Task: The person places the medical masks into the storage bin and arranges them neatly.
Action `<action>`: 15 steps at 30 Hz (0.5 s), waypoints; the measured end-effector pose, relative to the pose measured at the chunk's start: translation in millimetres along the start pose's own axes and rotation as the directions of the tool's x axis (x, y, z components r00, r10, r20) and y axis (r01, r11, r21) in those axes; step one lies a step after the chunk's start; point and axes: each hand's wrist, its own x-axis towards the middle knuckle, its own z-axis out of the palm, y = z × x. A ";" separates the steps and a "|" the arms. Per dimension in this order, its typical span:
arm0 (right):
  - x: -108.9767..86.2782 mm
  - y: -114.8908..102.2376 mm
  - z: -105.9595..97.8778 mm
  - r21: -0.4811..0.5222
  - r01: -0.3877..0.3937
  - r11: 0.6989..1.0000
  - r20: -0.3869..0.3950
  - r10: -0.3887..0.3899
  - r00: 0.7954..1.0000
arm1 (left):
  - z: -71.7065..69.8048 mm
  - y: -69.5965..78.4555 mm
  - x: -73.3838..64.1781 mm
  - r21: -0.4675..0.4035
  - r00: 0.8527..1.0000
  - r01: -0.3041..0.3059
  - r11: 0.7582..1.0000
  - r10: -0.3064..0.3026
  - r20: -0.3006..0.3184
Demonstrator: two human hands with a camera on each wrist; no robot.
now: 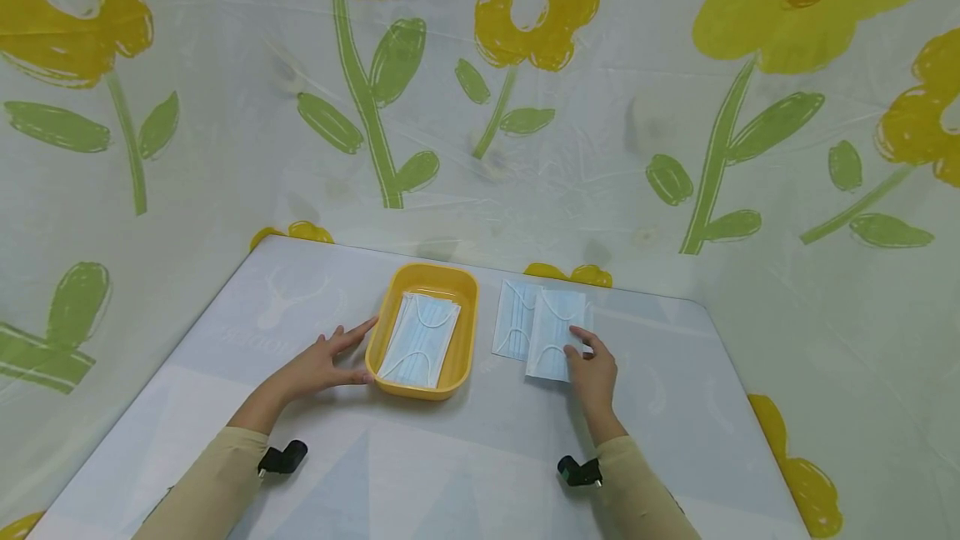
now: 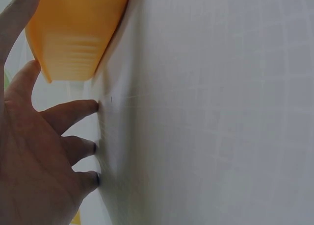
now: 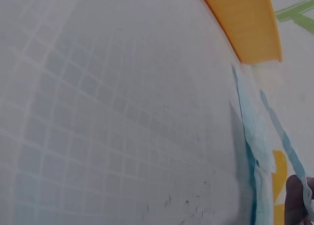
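Note:
A yellow plastic box (image 1: 420, 392) stands on the table with several light-blue face masks (image 1: 408, 336) lying in it, white ear loops on top. My left hand (image 1: 322, 365) is at its left side, fingers spread, with thumb and index finger touching the wall. In the left wrist view the other fingertips (image 2: 88, 106) rest on the tabletop. To the right of the box, my right hand (image 1: 597, 373) pinches a blue face mask (image 1: 551, 332) by its right edge. The right wrist view shows this mask (image 3: 287, 141) raised above other masks (image 3: 252, 122) on the table.
The table (image 1: 420, 473) has a pale patterned cover, its back edge close to a flower-print curtain (image 1: 585, 165). Part of another mask (image 1: 512, 323) shows to the left of the held one. A black wrist camera (image 1: 283, 457) sits at the left sleeve, another (image 1: 579, 471) at the right.

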 end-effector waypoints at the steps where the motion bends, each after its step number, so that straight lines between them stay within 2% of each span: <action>1: -0.4 -0.4 0.4 0.000 -0.002 1.000 0.001 0.002 1.000 | 0.0 0.1 0.0 0.000 1.000 0.002 1.000 -0.002 0.001; 6: -3.4 -4.7 3.0 0.006 -0.004 1.000 0.010 0.004 1.000 | 0.3 -0.3 0.7 0.002 1.000 0.006 1.000 -0.006 0.003; 15: -10.6 -15.8 7.0 0.037 0.040 0.999 0.011 -0.040 0.999 | 1.2 -0.8 0.4 -0.006 1.000 -0.008 1.000 0.008 -0.004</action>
